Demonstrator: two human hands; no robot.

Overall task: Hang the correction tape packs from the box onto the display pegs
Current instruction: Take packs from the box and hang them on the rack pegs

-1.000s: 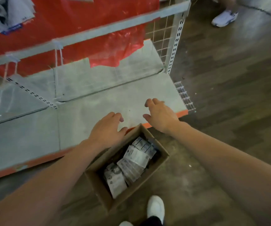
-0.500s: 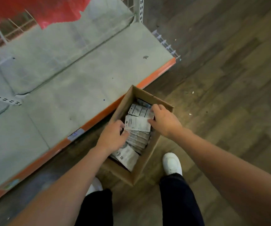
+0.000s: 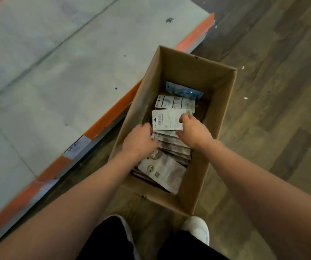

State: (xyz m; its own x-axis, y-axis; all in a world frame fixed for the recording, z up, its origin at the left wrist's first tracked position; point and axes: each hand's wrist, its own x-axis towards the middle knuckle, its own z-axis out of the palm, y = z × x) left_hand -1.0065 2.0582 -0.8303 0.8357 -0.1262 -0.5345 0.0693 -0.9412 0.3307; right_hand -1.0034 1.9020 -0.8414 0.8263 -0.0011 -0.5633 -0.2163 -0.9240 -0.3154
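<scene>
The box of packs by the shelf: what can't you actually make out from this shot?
- Print on the correction tape packs: head view, too small and blurred to read.
- Number of packs in the box: stacked, lower ones covered.
- Fingertips of the left hand and right hand: tucked among the packs.
- Display pegs: outside the frame.

A second ago both hands hovered above the shelf edge beyond the box [image 3: 203, 72]. Now both are down inside it: the right hand [image 3: 194, 133] pinches the top pack [image 3: 167, 120], and the left hand [image 3: 139, 141] has curled its fingers against the stack's left side.
</scene>
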